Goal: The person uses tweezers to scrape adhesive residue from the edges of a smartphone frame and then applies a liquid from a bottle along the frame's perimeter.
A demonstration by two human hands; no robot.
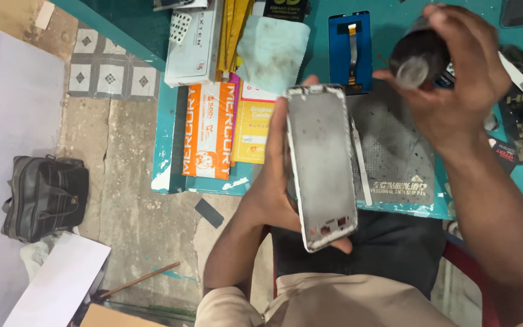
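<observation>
While the person sits at the teal surface, the left hand comes up from below with the forearm angled in from the lap, palm cradling the back of a grey phone frame. Its fingers are curled round the frame's left edge and bottom end, a fingertip showing under the lower corner, so the frame is held firmly, face up and nearly upright along its length, just above the near edge of the surface. The right hand reaches in from the right, wrist bent, raised over the grey work mat. Its fingers are closed round a small dark round bottle, tipped so the pale end points toward the frame; bottle and frame are near but apart. Beyond the frame lie a blue screen part, a pale cloth and orange-and-white packets. Down on the floor to the left sits a black bag
</observation>
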